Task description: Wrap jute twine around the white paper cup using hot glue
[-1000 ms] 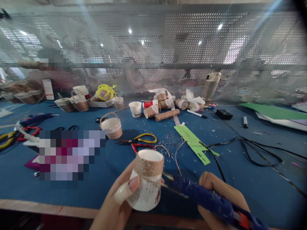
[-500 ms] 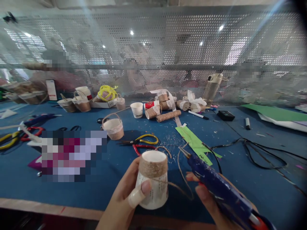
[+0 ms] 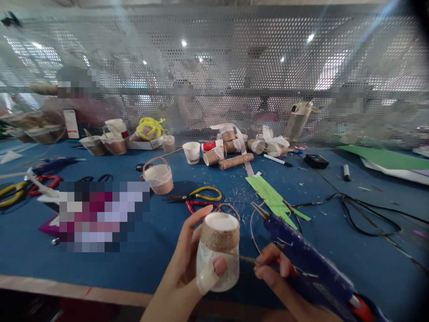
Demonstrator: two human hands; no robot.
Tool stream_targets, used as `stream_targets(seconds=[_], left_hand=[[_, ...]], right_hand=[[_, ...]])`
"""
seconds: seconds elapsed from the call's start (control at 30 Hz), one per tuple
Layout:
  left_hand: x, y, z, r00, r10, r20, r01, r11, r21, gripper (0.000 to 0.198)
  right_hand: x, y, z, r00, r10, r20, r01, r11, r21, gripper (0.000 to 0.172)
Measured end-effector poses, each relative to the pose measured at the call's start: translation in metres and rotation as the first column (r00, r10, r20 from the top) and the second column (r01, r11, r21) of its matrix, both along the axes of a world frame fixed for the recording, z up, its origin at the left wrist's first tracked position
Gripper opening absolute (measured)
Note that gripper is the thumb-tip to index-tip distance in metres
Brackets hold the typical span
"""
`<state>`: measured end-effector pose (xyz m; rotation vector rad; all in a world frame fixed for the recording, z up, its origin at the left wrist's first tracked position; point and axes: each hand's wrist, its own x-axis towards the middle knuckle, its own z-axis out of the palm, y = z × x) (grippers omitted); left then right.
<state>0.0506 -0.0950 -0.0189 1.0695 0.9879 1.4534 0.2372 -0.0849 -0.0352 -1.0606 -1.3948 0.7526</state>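
Note:
My left hand (image 3: 192, 264) grips a white paper cup (image 3: 217, 268), its narrow end up and a band of jute twine (image 3: 220, 236) wound round the upper part. The thumb, with a pale wrap on it, presses on the cup's side. From the band a loose strand runs right to my right hand (image 3: 278, 273), whose thumb and fingertips pinch it. That hand also carries a blue glue gun (image 3: 308, 255), nozzle pointing up and left, apart from the cup. Behind the cup lie scissors (image 3: 204, 194) with yellow and red handles.
A twine-covered basket (image 3: 159, 179) with lace stands left of the scissors. Farther back are a paper cup (image 3: 192, 153), a twine roll (image 3: 236, 161) and several wrapped cups. Green paper (image 3: 268, 194) and a black cable (image 3: 365, 223) lie right; perforated metal (image 3: 214, 67) borders the back.
My right fingers have closed on the loose twine strand, drawing it out to the right of the cup. My left hand and the cup have shifted slightly right.

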Motion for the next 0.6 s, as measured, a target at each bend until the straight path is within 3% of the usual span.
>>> stream_targets(seconds=[0.17,0.37,0.6], left_hand=[[-0.001,0.001,-0.003,0.997,0.003,-0.073,-0.003,1.000,-0.005,0.053],[-0.004,0.001,0.001,0.999,0.002,-0.049,-0.006,0.996,-0.084,0.063],[-0.016,0.001,-0.002,0.996,-0.084,0.038,0.090,0.976,-0.196,0.066]], right_hand=[[-0.004,0.002,0.006,0.988,-0.029,-0.150,0.024,0.999,-0.039,0.028],[-0.006,-0.002,0.006,0.993,-0.103,-0.058,0.096,0.990,-0.106,0.026],[-0.009,0.005,0.004,0.996,0.004,-0.090,-0.014,0.994,-0.111,0.029]])
